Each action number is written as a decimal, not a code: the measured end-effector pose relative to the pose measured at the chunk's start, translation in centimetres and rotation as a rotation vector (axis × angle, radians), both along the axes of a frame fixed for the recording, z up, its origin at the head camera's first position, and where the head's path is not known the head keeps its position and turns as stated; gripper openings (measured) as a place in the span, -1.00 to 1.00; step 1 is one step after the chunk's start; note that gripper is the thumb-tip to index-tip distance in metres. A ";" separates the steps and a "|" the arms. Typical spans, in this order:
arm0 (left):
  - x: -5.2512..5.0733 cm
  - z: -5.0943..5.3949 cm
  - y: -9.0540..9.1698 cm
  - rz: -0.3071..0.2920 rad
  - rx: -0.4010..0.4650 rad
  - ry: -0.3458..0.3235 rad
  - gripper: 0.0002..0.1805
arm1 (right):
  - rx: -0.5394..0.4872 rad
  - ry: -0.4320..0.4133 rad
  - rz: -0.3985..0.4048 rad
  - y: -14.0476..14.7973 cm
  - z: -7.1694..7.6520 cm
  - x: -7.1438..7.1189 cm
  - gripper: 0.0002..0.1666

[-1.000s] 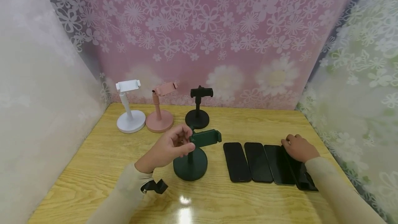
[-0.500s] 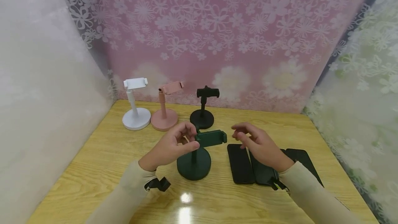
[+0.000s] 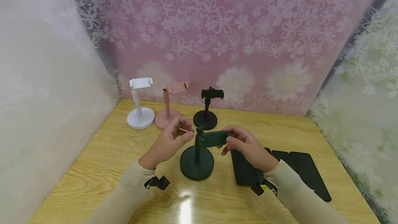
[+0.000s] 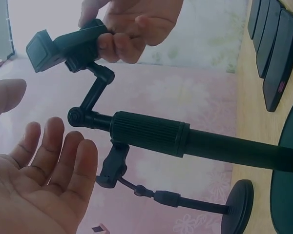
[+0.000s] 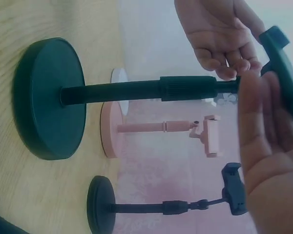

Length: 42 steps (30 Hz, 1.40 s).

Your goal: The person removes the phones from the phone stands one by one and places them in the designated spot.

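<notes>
A dark green phone stand (image 3: 197, 164) stands upright on the table in front of me, its clamp turned sideways at the top. My right hand (image 3: 252, 148) pinches the right end of that clamp (image 3: 212, 139) between thumb and fingers. On the other side, my left hand (image 3: 166, 144) hovers just left of the clamp, fingers loosely bent and holding nothing. The left wrist view shows a gap between the left fingers (image 4: 83, 170) and the stand's jointed neck (image 4: 95, 92). Part of the clamp is covered by the right hand in the right wrist view.
Behind stand a white phone stand (image 3: 140, 118), a pink phone stand (image 3: 167, 106) and a black phone stand (image 3: 205, 119). Several dark phones (image 3: 311, 174) lie side by side at the right, partly under my right forearm. Patterned cloth (image 3: 199, 37) hangs behind the wooden table (image 3: 102, 168).
My right hand has left the phones, moved left and taken hold of the clamp's right end. My left hand has come slightly away from the clamp. The head view has shifted a little.
</notes>
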<state>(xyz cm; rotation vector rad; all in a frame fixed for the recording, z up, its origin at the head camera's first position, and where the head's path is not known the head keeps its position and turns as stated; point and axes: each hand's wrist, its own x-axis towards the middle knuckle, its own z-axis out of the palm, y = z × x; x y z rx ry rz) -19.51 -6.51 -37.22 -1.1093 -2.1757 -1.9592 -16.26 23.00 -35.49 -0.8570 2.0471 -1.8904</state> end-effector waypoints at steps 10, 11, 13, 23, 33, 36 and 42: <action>-0.2 -0.2 -0.3 0.031 -0.002 -0.063 -0.68 | -0.007 0.138 -0.054 -2.3 0.1 -1.4 -0.54; -0.2 -0.2 -0.3 0.033 0.004 -0.075 -0.68 | 0.000 0.147 -0.074 -2.3 0.4 -1.5 -0.53; -0.3 -0.2 -0.4 0.035 0.016 -0.090 -0.67 | 0.008 0.158 -0.122 -2.0 1.1 -1.6 -0.51; -0.1 -0.5 -1.4 0.045 0.024 -0.110 -0.68 | -0.258 0.081 -0.330 2.4 2.7 -4.6 -0.56; 0.1 -1.5 -2.2 0.032 0.016 -0.132 -0.65 | -0.218 0.073 -0.578 5.8 1.0 -7.7 -0.45; 0.3 -1.8 -2.3 0.018 0.020 -0.155 -0.66 | -0.187 0.077 -0.616 6.3 0.2 -8.1 -0.38; 0.3 -2.0 -2.0 -0.017 0.020 -0.180 -0.65 | -0.187 0.070 -0.600 7.3 -0.3 -8.6 -0.38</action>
